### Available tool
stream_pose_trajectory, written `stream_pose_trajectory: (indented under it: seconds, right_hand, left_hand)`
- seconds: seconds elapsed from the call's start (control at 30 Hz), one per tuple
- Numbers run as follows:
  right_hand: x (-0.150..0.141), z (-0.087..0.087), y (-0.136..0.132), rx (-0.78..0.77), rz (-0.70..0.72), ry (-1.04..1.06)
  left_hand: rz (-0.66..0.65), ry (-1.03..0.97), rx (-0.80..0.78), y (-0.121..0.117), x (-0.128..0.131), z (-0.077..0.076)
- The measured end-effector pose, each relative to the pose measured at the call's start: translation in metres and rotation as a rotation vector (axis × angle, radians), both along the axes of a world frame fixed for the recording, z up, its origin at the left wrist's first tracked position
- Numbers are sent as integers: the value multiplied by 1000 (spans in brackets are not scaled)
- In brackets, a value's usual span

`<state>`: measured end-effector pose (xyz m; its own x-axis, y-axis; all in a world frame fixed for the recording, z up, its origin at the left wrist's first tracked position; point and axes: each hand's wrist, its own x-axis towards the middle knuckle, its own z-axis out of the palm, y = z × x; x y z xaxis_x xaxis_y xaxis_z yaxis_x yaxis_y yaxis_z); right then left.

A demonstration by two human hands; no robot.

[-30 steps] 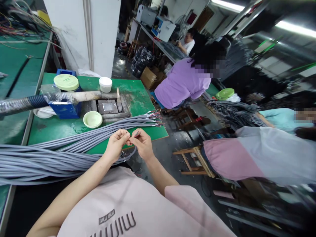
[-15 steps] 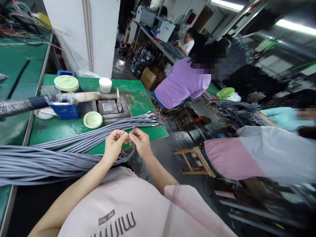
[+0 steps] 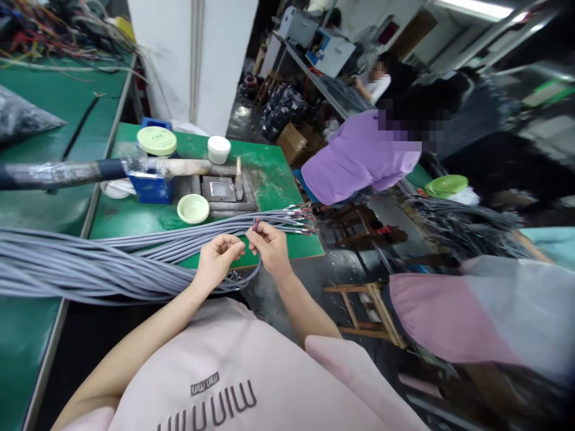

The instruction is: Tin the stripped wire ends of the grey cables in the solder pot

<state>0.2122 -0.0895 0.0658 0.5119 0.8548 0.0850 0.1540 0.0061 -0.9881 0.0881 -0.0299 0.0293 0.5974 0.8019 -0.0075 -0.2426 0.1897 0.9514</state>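
Note:
My right hand (image 3: pixel 271 248) pinches the stripped end of a grey cable (image 3: pixel 254 225), whose coloured wire tips stick up above the fingers. My left hand (image 3: pixel 217 259) is closed in a pinch just left of it, fingertips close to the right hand; what it holds is too small to make out. The cable loops down below both hands (image 3: pixel 251 276) and joins a thick bundle of grey cables (image 3: pixel 90 269) lying across the green bench (image 3: pixel 265 173). Other cable ends with red tips (image 3: pixel 300 218) lie at the bench's right edge.
On the bench stand a metal press block (image 3: pixel 220 191), a pale green dish (image 3: pixel 193 208), a white cup (image 3: pixel 218 149), a blue box with a green lid (image 3: pixel 155 161) and a wrapped hose (image 3: pixel 67 172). People sit to the right, near wooden stools (image 3: pixel 363 305).
The camera swung left, so the bench and cables shifted right in view. My right hand lifted the cable end slightly; the hands moved a little apart.

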Motion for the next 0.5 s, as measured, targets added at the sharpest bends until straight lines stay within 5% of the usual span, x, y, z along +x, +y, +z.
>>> stream_pose_trajectory:
  seconds: [0.27,0.5]
  right_hand:
    - [10,13,96,-162,280,-386]
    - [-9,7,160,-367,448,-1027]
  left_hand:
    - [263,507,817,18,-56,-21]
    - [304,623,1037,19,-60,-33]
